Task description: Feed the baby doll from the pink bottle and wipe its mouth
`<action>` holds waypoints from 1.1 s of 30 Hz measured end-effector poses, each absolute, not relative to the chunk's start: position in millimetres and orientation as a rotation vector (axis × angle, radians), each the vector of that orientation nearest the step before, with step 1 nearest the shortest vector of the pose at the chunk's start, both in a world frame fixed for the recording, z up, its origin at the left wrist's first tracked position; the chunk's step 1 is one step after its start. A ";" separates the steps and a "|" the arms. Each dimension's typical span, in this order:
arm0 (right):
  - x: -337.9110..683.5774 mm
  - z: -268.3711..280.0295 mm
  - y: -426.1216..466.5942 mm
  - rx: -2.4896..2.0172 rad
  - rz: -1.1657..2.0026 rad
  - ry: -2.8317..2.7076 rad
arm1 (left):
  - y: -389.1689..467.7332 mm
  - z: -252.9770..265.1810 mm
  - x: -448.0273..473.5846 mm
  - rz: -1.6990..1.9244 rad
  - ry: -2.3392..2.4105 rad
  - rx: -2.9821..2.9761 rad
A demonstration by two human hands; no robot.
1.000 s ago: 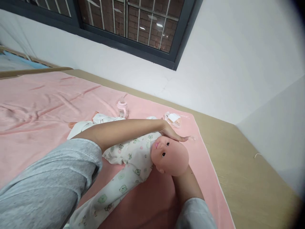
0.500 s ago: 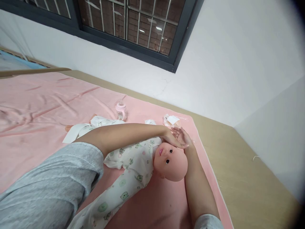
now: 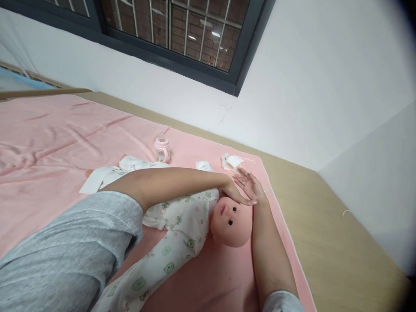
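Observation:
A baby doll (image 3: pixel 231 232) lies on its back on the pink sheet (image 3: pixel 221 277), dressed in a white outfit (image 3: pixel 186 225) with green animal prints. My left arm reaches across the doll's chest. At the far side of its head, my left hand (image 3: pixel 234 190) is bent at the wrist with stretched fingers, seemingly against the head. My right arm runs along the crown of the head. Beyond it, my right hand (image 3: pixel 251 183) is open, palm showing and fingers spread, near the left fingertips. Neither hand visibly holds anything.
A pink-topped baby bottle (image 3: pixel 162 149) stands behind the doll. A small packet (image 3: pixel 232 162) and a white cloth piece (image 3: pixel 203 166) lie near the sheet's far edge. Past the sheet is the tan table edge (image 3: pixel 325 225), then a white wall (image 3: pixel 292 108) and a barred window (image 3: pixel 175 30).
My right hand has turned and spread, showing more palm, and is slightly further from the doll's head. My left hand has shifted slightly. The whole view has moved a little.

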State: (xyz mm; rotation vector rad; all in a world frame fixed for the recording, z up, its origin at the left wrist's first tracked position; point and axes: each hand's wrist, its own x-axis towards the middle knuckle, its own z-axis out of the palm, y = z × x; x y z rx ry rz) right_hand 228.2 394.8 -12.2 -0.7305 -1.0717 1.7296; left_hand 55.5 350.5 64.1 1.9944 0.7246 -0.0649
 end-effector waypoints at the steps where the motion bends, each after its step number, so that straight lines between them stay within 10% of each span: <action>1: 227.5 -12.0 394.7 -0.735 1.729 -1.076 | 351.7 65.3 55.4 -0.137 0.729 1.980; 18: 200.8 -12.1 393.9 -0.758 1.685 -0.968 | 281.6 132.5 -62.2 0.862 0.752 1.838; 33: 197.5 32.5 385.1 -1.043 1.243 -1.115 | 264.9 122.5 -78.4 0.997 0.759 1.781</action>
